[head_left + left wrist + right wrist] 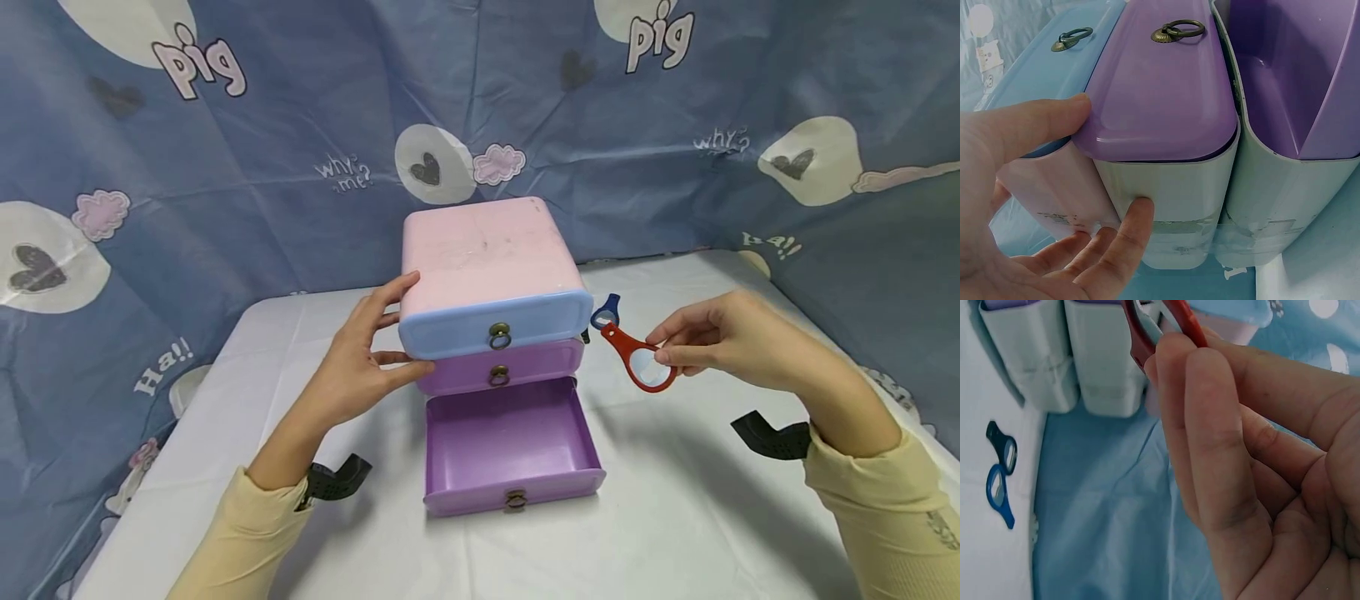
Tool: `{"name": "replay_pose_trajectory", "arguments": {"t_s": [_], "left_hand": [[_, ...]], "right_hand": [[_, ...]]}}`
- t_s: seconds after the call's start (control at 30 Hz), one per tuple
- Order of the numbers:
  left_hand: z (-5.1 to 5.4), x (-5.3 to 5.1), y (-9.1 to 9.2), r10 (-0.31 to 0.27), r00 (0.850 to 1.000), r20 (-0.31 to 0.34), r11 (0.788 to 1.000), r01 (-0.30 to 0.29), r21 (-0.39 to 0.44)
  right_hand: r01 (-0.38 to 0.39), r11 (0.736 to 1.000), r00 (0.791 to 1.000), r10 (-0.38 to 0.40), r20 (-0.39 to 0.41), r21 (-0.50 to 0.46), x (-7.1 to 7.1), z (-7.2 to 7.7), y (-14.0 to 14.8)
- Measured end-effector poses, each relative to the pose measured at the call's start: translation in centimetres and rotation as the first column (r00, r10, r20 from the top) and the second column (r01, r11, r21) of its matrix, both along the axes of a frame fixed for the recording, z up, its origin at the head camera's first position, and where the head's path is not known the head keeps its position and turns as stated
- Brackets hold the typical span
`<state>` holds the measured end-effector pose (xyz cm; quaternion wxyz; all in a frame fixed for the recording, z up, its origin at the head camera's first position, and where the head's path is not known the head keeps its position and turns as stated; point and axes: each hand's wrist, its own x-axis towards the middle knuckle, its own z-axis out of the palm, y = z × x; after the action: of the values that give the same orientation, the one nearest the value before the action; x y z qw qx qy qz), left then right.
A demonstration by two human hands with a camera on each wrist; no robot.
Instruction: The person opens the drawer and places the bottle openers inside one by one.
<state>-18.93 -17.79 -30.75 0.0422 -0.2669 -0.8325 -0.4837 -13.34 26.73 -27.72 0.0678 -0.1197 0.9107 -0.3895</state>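
A stacked drawer cabinet stands in the middle, with a pink top, a blue upper drawer, a purple middle drawer and a purple bottom drawer. The bottom drawer is pulled out and bare inside; the other two are closed. My left hand rests on the cabinet's left side, thumb at the drawer fronts' edge and fingers spread along the wall. To the right, above the table, my right hand pinches a red magnifying glass by its lens rim, handle pointing left.
Beside the cabinet's right side lie a blue magnifying glass and a black magnifying glass on the white-covered table. A blue patterned cloth hangs behind and along the sides.
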Motion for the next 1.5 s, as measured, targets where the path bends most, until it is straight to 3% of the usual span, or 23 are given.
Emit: {"name": "replay_pose_trajectory", "arguments": {"t_s": [0.27, 0.63, 0.8, 0.9, 1.03, 1.5], "left_hand": [[-0.3, 0.1, 0.2, -0.009, 1.0, 0.015, 1.0, 0.008, 0.014], [-0.3, 0.2, 0.6, -0.017, 1.0, 0.013, 1.0, 0.016, 0.016], [-0.2, 0.1, 0.4, -0.019, 1.0, 0.009, 1.0, 0.019, 0.008], [0.0, 0.1, 0.2, -0.016, 1.0, 0.001, 1.0, 0.016, 0.005], [0.1, 0.1, 0.1, -0.013, 1.0, 0.0, 1.0, 0.013, -0.003], [-0.1, 0.1, 0.1, -0.001, 1.0, 0.008, 1.0, 0.001, 0.009]], "right_hand": [[-0.069, 0.998, 0.998, 0.069, 0.008, 0.006, 0.6, 0.7, -2.2], [-0.069, 0.993, 0.995, 0.075, -0.06, 0.092, 1.7, 1.4, -2.5], [-0.158, 0.983, 0.986, 0.162, -0.031, 0.096, 1.9, 1.5, -2.3], [-0.211, 0.974, 0.977, 0.213, -0.012, 0.083, 1.8, 1.4, -2.5], [-0.224, 0.972, 0.974, 0.225, 0.002, 0.067, 1.5, 1.1, -3.3], [-0.322, 0.944, 0.946, 0.323, -0.006, 0.067, -0.4, -1.1, -9.4]]}}
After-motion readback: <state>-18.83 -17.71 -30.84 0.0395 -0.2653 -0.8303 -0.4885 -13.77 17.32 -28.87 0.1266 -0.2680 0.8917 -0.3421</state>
